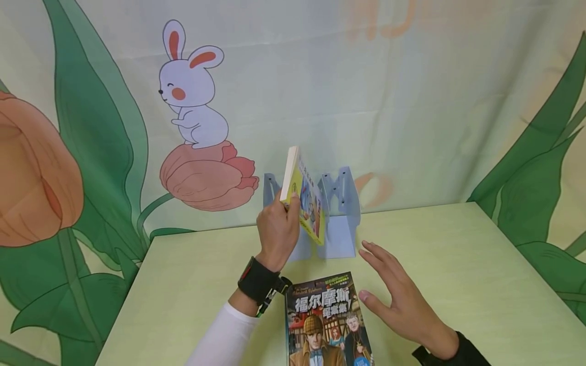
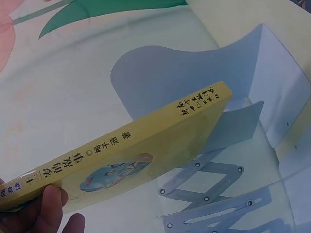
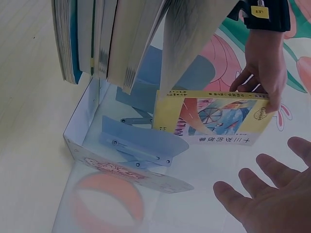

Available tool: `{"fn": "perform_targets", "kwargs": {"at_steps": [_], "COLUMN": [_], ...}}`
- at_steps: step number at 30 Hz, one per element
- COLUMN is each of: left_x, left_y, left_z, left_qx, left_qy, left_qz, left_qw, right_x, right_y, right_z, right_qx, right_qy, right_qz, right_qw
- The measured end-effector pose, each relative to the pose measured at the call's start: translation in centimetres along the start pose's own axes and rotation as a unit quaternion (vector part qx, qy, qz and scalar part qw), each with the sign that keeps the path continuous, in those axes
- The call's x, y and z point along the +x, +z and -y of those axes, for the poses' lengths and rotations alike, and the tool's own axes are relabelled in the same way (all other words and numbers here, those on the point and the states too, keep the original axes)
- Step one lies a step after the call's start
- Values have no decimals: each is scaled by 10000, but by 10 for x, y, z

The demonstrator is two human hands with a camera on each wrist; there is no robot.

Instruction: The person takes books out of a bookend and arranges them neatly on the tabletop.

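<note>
My left hand [image 1: 278,229] grips a yellow paperback [image 1: 312,206] by one end, its thumb on the cover. The book is raised and tilted over a light-blue expandable bookend [image 1: 338,238]. In the left wrist view, the book's spine [image 2: 104,145] faces the camera, and its far end overlaps the bookend's metal plates [image 2: 182,73]. The right wrist view shows the illustrated cover [image 3: 214,116]. My right hand [image 1: 405,297] is held over the table with its fingers spread and nothing in it. Near it is a dark comic-style book [image 1: 322,320].
The dark book tops a stack of several books [image 3: 99,41], whose edges show in the right wrist view. The bookend stands at the back of the pale green table [image 1: 192,284], close to a printed cloth backdrop [image 1: 293,91].
</note>
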State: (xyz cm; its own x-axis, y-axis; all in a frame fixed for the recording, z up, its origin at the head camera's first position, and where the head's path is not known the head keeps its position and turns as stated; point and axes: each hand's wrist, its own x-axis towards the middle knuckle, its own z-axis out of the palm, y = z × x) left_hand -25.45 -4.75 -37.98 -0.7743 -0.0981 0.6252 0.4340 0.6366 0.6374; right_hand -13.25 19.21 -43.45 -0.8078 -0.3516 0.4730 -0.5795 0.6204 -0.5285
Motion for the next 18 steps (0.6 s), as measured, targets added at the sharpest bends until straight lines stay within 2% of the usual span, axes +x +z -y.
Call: {"fn": "perform_targets", "kwargs": {"at_steps": [18], "left_x": [-5], "left_y": [-22], "left_z": [-14], "left_qx": [-108], "left_qy": [431], "left_qz": [-318], "left_qw": [9985], "right_x": [0], "right_y": [0], "right_z": [2], "right_qx": [-20], "right_qy": [4], "right_qz": [-58], "right_qw": [10000]}}
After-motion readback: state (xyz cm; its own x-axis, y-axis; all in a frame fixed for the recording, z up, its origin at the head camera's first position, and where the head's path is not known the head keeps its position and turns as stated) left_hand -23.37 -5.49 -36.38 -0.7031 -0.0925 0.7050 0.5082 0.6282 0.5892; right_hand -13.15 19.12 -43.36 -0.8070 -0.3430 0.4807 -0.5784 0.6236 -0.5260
